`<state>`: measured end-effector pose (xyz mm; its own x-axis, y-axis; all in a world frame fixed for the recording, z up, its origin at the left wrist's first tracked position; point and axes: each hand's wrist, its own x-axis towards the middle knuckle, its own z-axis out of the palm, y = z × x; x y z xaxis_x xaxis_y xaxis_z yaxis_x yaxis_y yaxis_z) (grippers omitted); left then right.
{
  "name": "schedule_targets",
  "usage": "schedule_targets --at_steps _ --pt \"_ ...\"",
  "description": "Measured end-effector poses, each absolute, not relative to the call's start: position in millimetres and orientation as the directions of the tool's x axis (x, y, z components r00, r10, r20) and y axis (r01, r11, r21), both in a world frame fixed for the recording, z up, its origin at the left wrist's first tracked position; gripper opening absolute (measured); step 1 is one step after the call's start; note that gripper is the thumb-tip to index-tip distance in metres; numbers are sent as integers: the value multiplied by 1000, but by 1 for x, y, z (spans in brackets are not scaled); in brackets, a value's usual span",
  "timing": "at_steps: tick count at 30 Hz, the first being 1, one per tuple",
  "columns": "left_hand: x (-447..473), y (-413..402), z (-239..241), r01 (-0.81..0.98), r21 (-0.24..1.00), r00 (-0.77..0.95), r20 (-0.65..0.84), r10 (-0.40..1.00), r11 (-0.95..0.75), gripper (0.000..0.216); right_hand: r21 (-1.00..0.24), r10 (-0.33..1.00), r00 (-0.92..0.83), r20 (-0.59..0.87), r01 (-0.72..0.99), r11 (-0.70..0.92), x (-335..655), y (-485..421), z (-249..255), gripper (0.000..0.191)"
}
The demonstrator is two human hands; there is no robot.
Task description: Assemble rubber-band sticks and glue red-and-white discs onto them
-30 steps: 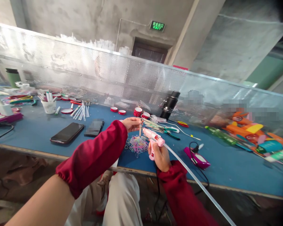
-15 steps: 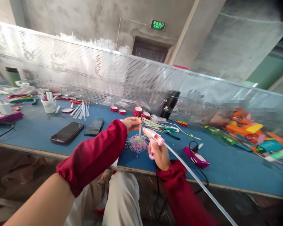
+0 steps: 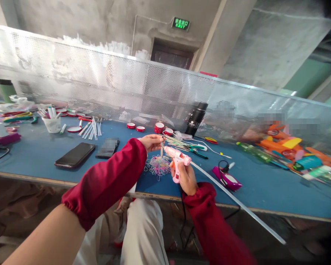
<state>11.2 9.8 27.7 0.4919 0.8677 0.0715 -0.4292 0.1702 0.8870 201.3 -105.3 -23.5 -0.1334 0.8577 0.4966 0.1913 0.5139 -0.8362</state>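
My left hand (image 3: 153,142) pinches the top of a small, flat wooden stick (image 3: 162,151), which hangs upright below the fingertips. In my right hand (image 3: 187,179) is a pink hot glue gun (image 3: 179,159), its grip wrapped by the fingers and its nozzle close to the wooden stick. Whether nozzle and stick touch, I cannot tell. A long translucent glue stick (image 3: 237,200) sticks out of the gun's back, slanting down to the right. Beneath my hands, a pile of colourful rubber bands (image 3: 157,167) lies on the blue table (image 3: 143,184).
Two phones, one black (image 3: 75,154), lie left of my arm. Behind are thin sticks, green-handled pliers (image 3: 197,151), red tape rolls (image 3: 159,127) and a black bottle (image 3: 196,119). A purple device (image 3: 226,179) with a cable sits right. A perforated metal screen (image 3: 99,77) borders the table.
The view has shifted slightly, moving the scene a little left and up. The glue stick's rear end has swung upward, and its tip now shows. Both hands keep their holds.
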Motion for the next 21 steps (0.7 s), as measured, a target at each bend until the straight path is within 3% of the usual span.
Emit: schedule_targets --at_steps 7,21 --pt "11 8 29 -410 895 496 59 866 174 16 -861 887 -105 450 213 463 196 -111 -16 56" --pt "12 6 30 -396 900 500 45 865 182 13 -807 856 -149 494 287 516 201 -105 -19 69"
